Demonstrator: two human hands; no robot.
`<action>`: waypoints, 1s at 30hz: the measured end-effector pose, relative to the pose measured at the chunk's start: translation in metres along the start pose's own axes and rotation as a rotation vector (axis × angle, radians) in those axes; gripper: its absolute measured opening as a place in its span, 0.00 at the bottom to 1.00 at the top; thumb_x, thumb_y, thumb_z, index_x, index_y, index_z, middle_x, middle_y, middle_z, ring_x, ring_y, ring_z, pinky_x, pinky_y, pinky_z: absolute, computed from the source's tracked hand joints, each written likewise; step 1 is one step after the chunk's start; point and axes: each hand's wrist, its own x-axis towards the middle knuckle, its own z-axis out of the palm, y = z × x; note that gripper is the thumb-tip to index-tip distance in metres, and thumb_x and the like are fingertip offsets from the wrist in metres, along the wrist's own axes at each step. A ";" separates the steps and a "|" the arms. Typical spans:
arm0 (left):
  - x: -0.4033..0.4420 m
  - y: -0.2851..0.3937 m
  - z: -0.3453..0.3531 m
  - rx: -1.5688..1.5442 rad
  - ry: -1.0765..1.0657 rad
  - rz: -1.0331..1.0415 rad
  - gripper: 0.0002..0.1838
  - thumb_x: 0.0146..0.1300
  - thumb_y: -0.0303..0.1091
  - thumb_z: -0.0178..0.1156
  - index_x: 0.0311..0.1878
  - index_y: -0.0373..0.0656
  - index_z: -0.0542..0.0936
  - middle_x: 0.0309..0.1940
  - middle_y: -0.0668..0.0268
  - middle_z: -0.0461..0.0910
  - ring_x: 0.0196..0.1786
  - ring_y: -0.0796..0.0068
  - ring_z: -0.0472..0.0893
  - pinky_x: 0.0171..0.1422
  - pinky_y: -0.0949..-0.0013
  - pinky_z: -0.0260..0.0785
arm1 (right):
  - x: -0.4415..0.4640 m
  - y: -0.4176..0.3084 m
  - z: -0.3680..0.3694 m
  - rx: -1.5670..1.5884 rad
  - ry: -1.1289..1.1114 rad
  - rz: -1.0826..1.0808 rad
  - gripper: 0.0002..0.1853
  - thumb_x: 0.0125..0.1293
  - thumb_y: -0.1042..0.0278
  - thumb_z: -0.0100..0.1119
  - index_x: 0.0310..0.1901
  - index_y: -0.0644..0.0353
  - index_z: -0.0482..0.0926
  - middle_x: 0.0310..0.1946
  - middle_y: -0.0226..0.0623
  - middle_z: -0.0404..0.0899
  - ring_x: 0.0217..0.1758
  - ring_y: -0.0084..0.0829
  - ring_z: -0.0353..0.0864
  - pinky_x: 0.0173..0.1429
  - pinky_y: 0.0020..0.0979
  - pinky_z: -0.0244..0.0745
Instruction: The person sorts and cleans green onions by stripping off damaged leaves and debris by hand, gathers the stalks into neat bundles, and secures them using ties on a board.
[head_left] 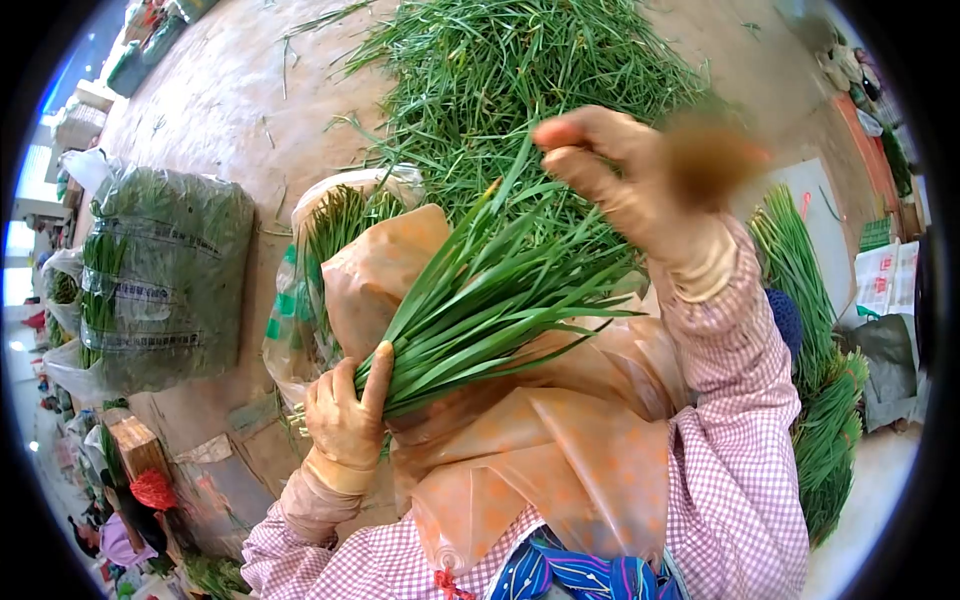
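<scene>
My gloved left hand (345, 415) is closed around the stem end of a bunch of garlic chives (490, 300), whose leaves fan out up and to the right over my lap. Above the leaf tips my right hand (625, 175) is raised, gloved, with thumb and forefinger pinched at the tip of one long chive leaf (515, 165). One fingertip of that glove looks orange-red. A brown blur hides part of the back of this hand. A translucent orange plastic apron (540, 450) covers my lap beneath the bunch.
A big heap of loose chives (530, 70) lies on the floor ahead. At left stands a plastic-wrapped bale of greens (170, 280); nearer is an open bag (285, 330) with bundled chives. More chive bundles (825, 430) lie at my right, beside white bags (885, 280).
</scene>
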 end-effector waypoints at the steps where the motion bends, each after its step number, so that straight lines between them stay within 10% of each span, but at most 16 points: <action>1: 0.001 0.000 -0.002 -0.011 -0.009 0.002 0.30 0.53 0.28 0.55 0.63 0.56 0.71 0.40 0.61 0.76 0.36 0.64 0.77 0.39 0.62 0.69 | 0.010 0.005 0.010 -0.148 -0.064 -0.129 0.21 0.64 0.51 0.58 0.42 0.65 0.79 0.38 0.42 0.80 0.44 0.36 0.79 0.51 0.35 0.72; 6: 0.001 -0.004 -0.004 -0.036 -0.040 0.014 0.30 0.53 0.28 0.55 0.63 0.56 0.71 0.40 0.60 0.76 0.37 0.63 0.77 0.39 0.62 0.69 | 0.032 0.014 0.049 -0.627 -0.521 -0.331 0.16 0.65 0.52 0.55 0.34 0.59 0.77 0.32 0.39 0.77 0.42 0.39 0.76 0.57 0.44 0.65; 8: 0.000 -0.006 -0.004 -0.052 -0.051 0.013 0.30 0.53 0.28 0.55 0.63 0.56 0.71 0.40 0.60 0.76 0.37 0.63 0.77 0.39 0.62 0.69 | 0.029 0.031 0.054 -0.418 -0.206 -0.510 0.12 0.66 0.58 0.57 0.34 0.58 0.78 0.29 0.36 0.78 0.35 0.35 0.78 0.52 0.40 0.70; 12: -0.002 -0.007 0.001 -0.072 -0.023 0.021 0.30 0.53 0.28 0.56 0.63 0.55 0.71 0.39 0.59 0.76 0.36 0.62 0.77 0.38 0.61 0.69 | 0.039 0.049 0.012 0.185 0.162 0.152 0.07 0.66 0.68 0.56 0.39 0.61 0.79 0.30 0.31 0.81 0.33 0.21 0.78 0.39 0.23 0.74; 16: -0.002 -0.008 0.007 -0.091 0.025 0.011 0.30 0.52 0.27 0.57 0.63 0.52 0.71 0.38 0.58 0.77 0.36 0.61 0.77 0.38 0.61 0.69 | 0.018 0.016 -0.014 0.138 0.357 0.127 0.09 0.66 0.66 0.58 0.40 0.63 0.80 0.25 0.27 0.78 0.29 0.19 0.75 0.34 0.19 0.71; 20: 0.003 -0.005 0.006 -0.080 0.039 0.016 0.31 0.52 0.27 0.57 0.63 0.48 0.70 0.38 0.57 0.76 0.35 0.60 0.77 0.38 0.61 0.69 | -0.021 -0.024 -0.022 0.220 -0.316 0.488 0.13 0.64 0.59 0.61 0.38 0.62 0.81 0.22 0.31 0.79 0.25 0.23 0.77 0.30 0.25 0.71; 22: 0.003 -0.005 0.004 -0.086 -0.001 0.025 0.32 0.50 0.26 0.57 0.63 0.44 0.70 0.39 0.56 0.76 0.38 0.58 0.77 0.41 0.59 0.69 | -0.032 -0.012 0.001 -0.229 -0.462 0.240 0.17 0.63 0.52 0.61 0.37 0.62 0.80 0.23 0.46 0.78 0.24 0.38 0.80 0.31 0.35 0.74; 27: 0.003 -0.004 -0.002 -0.074 -0.044 0.031 0.34 0.47 0.23 0.56 0.64 0.39 0.69 0.41 0.56 0.76 0.40 0.56 0.78 0.44 0.58 0.69 | -0.044 0.011 0.036 -0.173 -0.206 -0.037 0.13 0.62 0.59 0.62 0.37 0.62 0.80 0.24 0.48 0.78 0.27 0.43 0.81 0.30 0.34 0.74; 30: 0.001 -0.005 0.001 -0.070 -0.039 0.027 0.35 0.45 0.22 0.55 0.64 0.40 0.68 0.41 0.56 0.76 0.40 0.56 0.78 0.44 0.59 0.69 | -0.036 0.035 0.029 0.105 0.187 0.149 0.09 0.65 0.65 0.60 0.35 0.62 0.81 0.20 0.33 0.79 0.20 0.26 0.75 0.27 0.28 0.71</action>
